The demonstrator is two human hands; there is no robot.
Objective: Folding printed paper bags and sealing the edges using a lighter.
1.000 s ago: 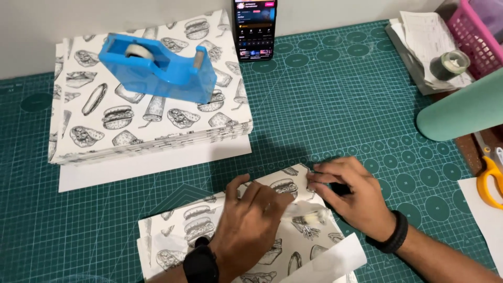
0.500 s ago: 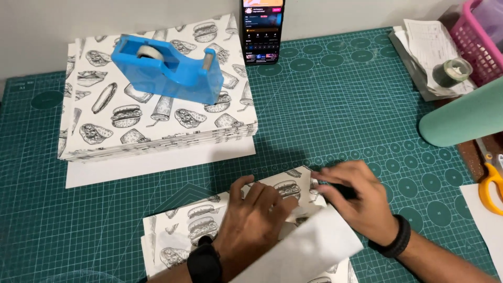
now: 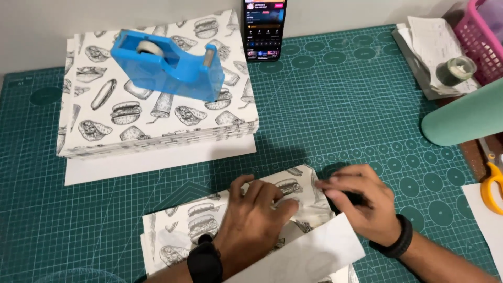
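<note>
The left hand (image 3: 251,220) covers the middle of the printed paper packet (image 3: 188,222); the lower edge cuts the packet off. At the bench's right edge, the pink basket (image 3: 479,36) and scissors (image 3: 492,186) are cropped.

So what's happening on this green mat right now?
A person is folding food-print paper around something flat on the green cutting mat. The left hand presses down on top of it, while the right hand pinches the paper at its right end. Further back, a blue tape dispenser sits on a stack of the same printed sheets, and yellow-handled scissors lie at the right edge.
</note>
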